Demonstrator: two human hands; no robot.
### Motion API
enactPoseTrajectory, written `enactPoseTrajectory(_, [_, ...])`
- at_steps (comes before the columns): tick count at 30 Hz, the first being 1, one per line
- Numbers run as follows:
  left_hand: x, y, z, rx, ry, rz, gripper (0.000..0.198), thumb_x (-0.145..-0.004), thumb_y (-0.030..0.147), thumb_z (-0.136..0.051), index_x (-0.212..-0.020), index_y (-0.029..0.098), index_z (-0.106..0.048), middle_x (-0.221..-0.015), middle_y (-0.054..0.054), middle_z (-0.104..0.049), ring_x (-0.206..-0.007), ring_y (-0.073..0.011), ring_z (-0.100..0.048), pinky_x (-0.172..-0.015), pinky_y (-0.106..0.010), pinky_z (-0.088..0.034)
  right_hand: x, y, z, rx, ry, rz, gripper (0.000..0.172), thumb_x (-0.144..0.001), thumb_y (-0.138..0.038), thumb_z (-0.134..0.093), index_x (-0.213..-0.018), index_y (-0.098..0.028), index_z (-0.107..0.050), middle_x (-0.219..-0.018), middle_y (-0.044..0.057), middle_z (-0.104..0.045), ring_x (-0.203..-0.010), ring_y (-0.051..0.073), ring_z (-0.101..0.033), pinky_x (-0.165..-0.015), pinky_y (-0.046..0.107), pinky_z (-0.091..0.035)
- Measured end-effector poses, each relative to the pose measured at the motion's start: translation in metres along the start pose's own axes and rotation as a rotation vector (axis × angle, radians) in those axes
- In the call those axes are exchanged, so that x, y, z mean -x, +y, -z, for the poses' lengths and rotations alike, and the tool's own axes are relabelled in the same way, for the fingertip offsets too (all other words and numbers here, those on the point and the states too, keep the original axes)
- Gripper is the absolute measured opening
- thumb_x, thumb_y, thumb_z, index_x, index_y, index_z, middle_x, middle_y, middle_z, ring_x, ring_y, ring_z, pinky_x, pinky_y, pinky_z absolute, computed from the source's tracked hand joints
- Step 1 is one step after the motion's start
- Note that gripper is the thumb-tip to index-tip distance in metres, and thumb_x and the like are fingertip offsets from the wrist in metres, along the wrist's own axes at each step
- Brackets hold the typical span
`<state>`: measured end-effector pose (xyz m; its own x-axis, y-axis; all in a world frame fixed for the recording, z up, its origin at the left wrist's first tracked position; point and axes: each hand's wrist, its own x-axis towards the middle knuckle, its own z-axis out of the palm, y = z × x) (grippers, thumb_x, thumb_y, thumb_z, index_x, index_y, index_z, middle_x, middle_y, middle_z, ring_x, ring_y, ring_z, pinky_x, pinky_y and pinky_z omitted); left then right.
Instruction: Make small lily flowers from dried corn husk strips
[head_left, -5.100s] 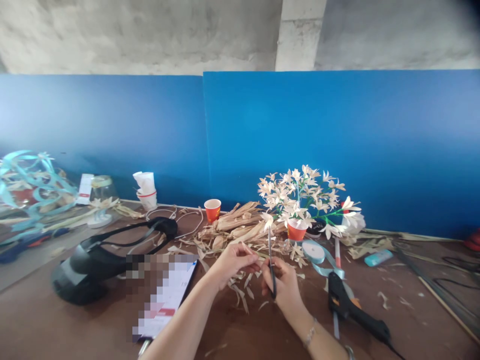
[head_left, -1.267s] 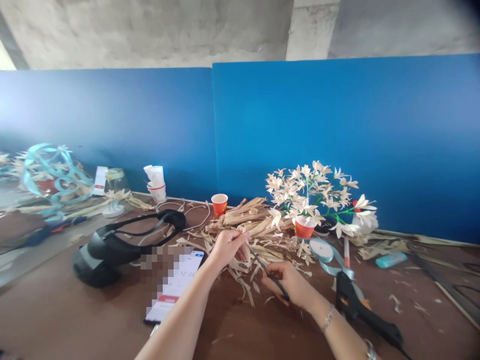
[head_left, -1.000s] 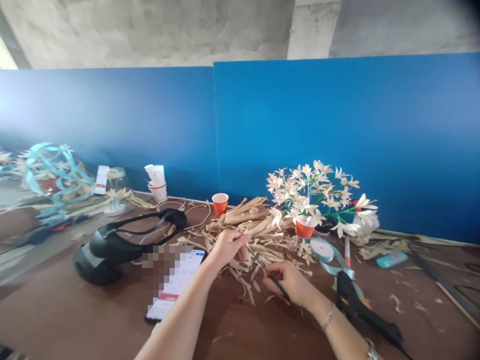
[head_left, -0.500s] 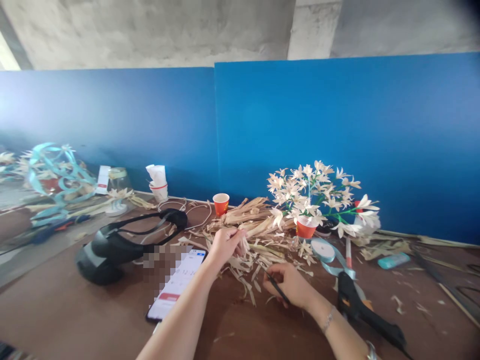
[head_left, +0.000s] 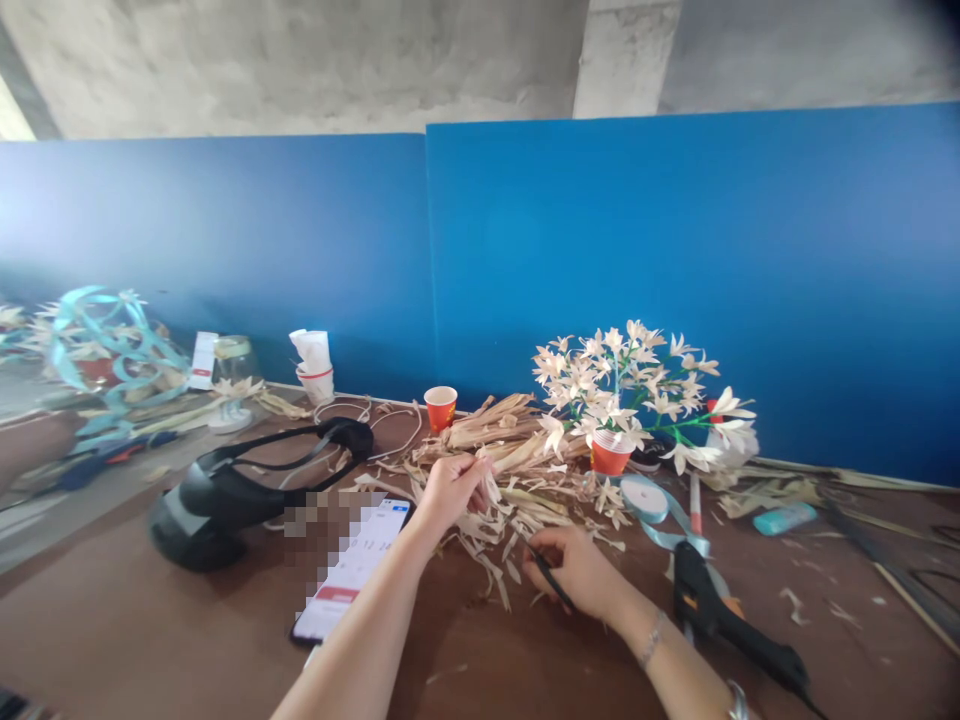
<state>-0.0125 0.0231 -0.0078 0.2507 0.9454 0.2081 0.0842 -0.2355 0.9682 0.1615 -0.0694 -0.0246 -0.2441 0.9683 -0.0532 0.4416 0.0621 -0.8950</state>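
Note:
My left hand (head_left: 451, 492) is closed, its fingertips pinching a pale strip of dried husk (head_left: 491, 488) above the pile. To its right and lower, my right hand (head_left: 576, 572) is closed around a slim dark tool (head_left: 551, 580); its tip is hidden, so I cannot make out its kind. Cut husk pieces (head_left: 487, 560) lie below and between both hands. Behind them spreads a heap of dried husks (head_left: 495, 425). White husk flowers on green stems (head_left: 600, 385) stand in a red paper cup (head_left: 610, 460) beyond my right hand.
A phone (head_left: 352, 575) and a black strapped headset (head_left: 217, 510) lie left. On the right are a black glue gun (head_left: 735, 620), a ribbon roll (head_left: 643, 498) and a turquoise item (head_left: 784, 518). An orange cup (head_left: 440, 408) stands near the blue partition (head_left: 600, 230). Another person's arm (head_left: 34, 440) reaches in at far left.
Another person's arm has come into view at the left edge. My hands keep nearly the same place and hold; the view has shifted very slightly.

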Motion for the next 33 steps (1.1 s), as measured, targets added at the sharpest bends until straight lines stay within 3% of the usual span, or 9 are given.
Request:
enactPoseTrajectory(17, [0.0014, 0.0022, 0.0015, 0.018, -0.03, -0.013, 0.038, -0.073, 0.047, -0.052, -0.07, 0.01, -0.064, -0.038, 0.001, -0.056, -0.033, -0.0116, -0.054, -0.034, -0.019, -0.043, 0.0025, -0.0103, 0.0044, 0.092, 0.016, 0.07, 0.012, -0.066, -0.024, -0.052, -0.056, -0.015, -0.053, -0.045, -0.006, -0.04, -0.04, 0.006, -0.033, -0.039, 0.017, -0.024])
enactPoseTrajectory(33, [0.0023, 0.0082, -0.0026, 0.062, 0.064, 0.007, 0.036, -0.071, 0.047, -0.054, -0.069, 0.012, -0.065, -0.041, 0.0, -0.059, -0.036, -0.014, -0.057, -0.036, -0.02, -0.044, 0.0001, -0.0077, 0.0043, 0.124, 0.088, 0.153, 0.021, -0.069, -0.028, -0.052, -0.051, -0.017, -0.05, -0.045, -0.005, -0.033, -0.044, 0.007, -0.026, -0.041, 0.019, -0.021])
